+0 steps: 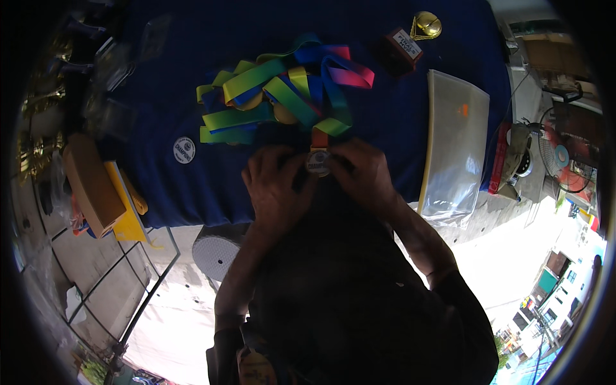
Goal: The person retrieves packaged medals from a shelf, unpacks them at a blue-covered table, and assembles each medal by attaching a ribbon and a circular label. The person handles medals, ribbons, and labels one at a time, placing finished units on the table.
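Note:
Between my two hands, at the near edge of the blue-covered table, is a medal (317, 161) with a round white printed face. Its ribbon (319, 139) shows orange at the top of the medal. My left hand (277, 179) pinches the medal's left rim, fingers bent. On the opposite rim, the fingers of my right hand (362, 172) are closed too. Just beyond lies a heap of ribbons (256, 80) in green, yellow, blue and pink, with gold medals (284, 114) partly hidden under them. A loose round white printed disc (184, 150) lies left of my left hand.
A trophy with a gold ball (427, 25) and dark base (399, 52) is at the far right. Clear plastic sheets (454, 141) lie on the table's right side. A cardboard box (95, 183) and yellow board (126, 202) stand at the left edge. A fan (561, 156) is farther right.

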Demonstrator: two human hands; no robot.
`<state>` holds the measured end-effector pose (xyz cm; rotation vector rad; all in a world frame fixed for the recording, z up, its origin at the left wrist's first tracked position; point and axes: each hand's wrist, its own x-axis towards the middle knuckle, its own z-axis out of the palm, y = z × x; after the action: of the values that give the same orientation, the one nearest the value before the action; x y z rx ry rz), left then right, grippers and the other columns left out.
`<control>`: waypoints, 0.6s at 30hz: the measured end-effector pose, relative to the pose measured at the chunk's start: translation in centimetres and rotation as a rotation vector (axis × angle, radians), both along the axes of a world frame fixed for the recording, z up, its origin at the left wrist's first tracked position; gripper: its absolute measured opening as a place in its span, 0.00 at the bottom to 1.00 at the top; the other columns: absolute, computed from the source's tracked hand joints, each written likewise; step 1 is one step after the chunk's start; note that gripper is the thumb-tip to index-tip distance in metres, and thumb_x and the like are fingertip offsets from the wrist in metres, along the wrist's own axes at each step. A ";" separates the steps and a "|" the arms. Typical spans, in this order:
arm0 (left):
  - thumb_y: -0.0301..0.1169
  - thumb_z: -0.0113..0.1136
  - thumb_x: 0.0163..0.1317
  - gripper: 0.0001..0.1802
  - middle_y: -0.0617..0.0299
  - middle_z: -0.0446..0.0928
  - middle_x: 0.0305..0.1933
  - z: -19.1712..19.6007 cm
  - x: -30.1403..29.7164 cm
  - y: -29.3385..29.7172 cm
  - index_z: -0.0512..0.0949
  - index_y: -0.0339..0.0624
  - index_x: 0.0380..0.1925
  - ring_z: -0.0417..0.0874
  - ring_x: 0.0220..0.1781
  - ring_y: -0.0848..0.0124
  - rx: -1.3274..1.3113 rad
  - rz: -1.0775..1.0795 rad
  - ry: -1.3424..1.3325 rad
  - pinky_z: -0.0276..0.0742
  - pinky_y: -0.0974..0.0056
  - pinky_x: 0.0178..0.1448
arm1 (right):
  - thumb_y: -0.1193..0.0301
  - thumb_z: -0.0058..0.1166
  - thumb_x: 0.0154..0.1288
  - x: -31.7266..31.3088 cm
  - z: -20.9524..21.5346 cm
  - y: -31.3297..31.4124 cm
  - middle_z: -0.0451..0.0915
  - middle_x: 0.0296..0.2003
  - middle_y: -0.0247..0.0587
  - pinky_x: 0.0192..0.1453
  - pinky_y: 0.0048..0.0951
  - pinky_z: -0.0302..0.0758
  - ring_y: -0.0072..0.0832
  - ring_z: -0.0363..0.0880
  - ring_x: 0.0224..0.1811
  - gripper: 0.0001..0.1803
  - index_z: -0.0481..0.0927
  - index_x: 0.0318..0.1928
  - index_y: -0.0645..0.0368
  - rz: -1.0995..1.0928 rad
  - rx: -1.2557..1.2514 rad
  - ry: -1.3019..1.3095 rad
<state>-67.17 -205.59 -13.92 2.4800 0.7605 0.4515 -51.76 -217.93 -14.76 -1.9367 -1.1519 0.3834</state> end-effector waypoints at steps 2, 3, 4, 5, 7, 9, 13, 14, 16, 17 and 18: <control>0.40 0.80 0.49 0.21 0.60 0.77 0.53 -0.1 0.0 0.0 0.88 0.51 0.44 0.75 0.61 0.57 0.001 0.007 -0.016 0.68 0.50 0.62 | 0.76 0.67 0.60 -0.2 0.2 -0.2 0.83 0.36 0.47 0.37 0.41 0.82 0.46 0.86 0.35 0.10 0.85 0.43 0.59 0.012 -0.048 0.016; 0.40 0.80 0.49 0.21 0.60 0.77 0.53 -0.2 0.0 0.0 0.88 0.51 0.44 0.75 0.61 0.57 -0.003 0.005 -0.008 0.68 0.50 0.62 | 0.76 0.66 0.60 -0.4 0.3 -0.2 0.82 0.37 0.47 0.38 0.44 0.83 0.49 0.85 0.35 0.11 0.84 0.44 0.58 0.014 -0.071 0.021; 0.40 0.80 0.49 0.21 0.60 0.77 0.53 -0.2 -0.1 0.0 0.88 0.51 0.44 0.75 0.61 0.57 -0.006 0.005 -0.007 0.68 0.50 0.63 | 0.75 0.66 0.60 -0.6 0.3 -0.3 0.81 0.37 0.47 0.38 0.45 0.83 0.49 0.85 0.35 0.11 0.84 0.44 0.57 0.008 -0.065 -0.003; 0.40 0.80 0.48 0.22 0.60 0.77 0.53 -0.2 -0.1 0.1 0.88 0.51 0.45 0.75 0.61 0.57 -0.008 0.006 -0.008 0.68 0.50 0.63 | 0.75 0.66 0.59 -0.8 0.4 -0.4 0.80 0.37 0.47 0.37 0.45 0.83 0.49 0.85 0.35 0.11 0.84 0.44 0.56 0.002 -0.059 -0.028; 0.40 0.80 0.49 0.22 0.60 0.77 0.54 -0.1 -0.1 0.0 0.88 0.51 0.45 0.75 0.61 0.57 -0.009 -0.001 0.012 0.68 0.50 0.63 | 0.75 0.67 0.59 -1.1 0.4 -0.5 0.79 0.38 0.46 0.36 0.45 0.84 0.48 0.85 0.35 0.12 0.84 0.44 0.55 -0.001 -0.052 -0.059; 0.39 0.80 0.49 0.22 0.60 0.76 0.54 0.1 -0.2 0.0 0.88 0.51 0.46 0.75 0.61 0.57 -0.004 -0.011 0.024 0.67 0.50 0.63 | 0.74 0.67 0.60 -1.3 0.2 -0.5 0.79 0.39 0.45 0.35 0.45 0.84 0.47 0.85 0.35 0.11 0.84 0.44 0.54 0.003 -0.052 -0.071; 0.38 0.80 0.49 0.24 0.58 0.77 0.55 0.2 -0.1 0.1 0.87 0.49 0.48 0.76 0.61 0.54 0.006 -0.032 0.000 0.69 0.50 0.63 | 0.78 0.69 0.59 -1.1 0.3 -0.3 0.83 0.37 0.45 0.36 0.35 0.82 0.40 0.87 0.35 0.10 0.85 0.42 0.60 -0.029 -0.003 -0.029; 0.37 0.80 0.50 0.24 0.57 0.78 0.54 0.3 -0.1 0.1 0.87 0.48 0.49 0.77 0.61 0.53 0.005 -0.036 -0.014 0.71 0.49 0.63 | 0.78 0.68 0.61 -1.0 0.4 -0.3 0.83 0.36 0.43 0.36 0.33 0.82 0.36 0.87 0.35 0.10 0.85 0.42 0.61 -0.031 0.038 -0.005; 0.32 0.78 0.53 0.22 0.55 0.81 0.53 0.4 0.0 0.1 0.86 0.45 0.50 0.81 0.57 0.54 -0.171 -0.052 -0.122 0.76 0.51 0.60 | 0.79 0.66 0.64 -0.8 1.0 -0.4 0.84 0.36 0.41 0.35 0.30 0.81 0.30 0.86 0.34 0.08 0.84 0.43 0.62 -0.057 0.018 0.208; 0.30 0.77 0.55 0.21 0.54 0.83 0.52 0.6 0.1 0.1 0.86 0.43 0.50 0.84 0.56 0.54 -0.270 -0.054 -0.163 0.79 0.52 0.59 | 0.79 0.65 0.65 -0.7 1.5 -0.7 0.84 0.35 0.39 0.35 0.28 0.80 0.26 0.85 0.34 0.08 0.83 0.44 0.63 -0.081 -0.044 0.399; 0.28 0.75 0.58 0.20 0.54 0.84 0.49 0.8 0.1 0.0 0.85 0.41 0.51 0.86 0.52 0.57 -0.404 -0.034 -0.177 0.81 0.55 0.55 | 0.79 0.64 0.67 -0.7 2.0 -0.9 0.84 0.35 0.38 0.35 0.27 0.79 0.22 0.84 0.35 0.07 0.82 0.44 0.63 -0.103 -0.123 0.583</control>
<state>-67.08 -205.58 -13.07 2.0448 0.6623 0.4485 -52.45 -218.82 -12.81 -1.8002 -0.6566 0.9077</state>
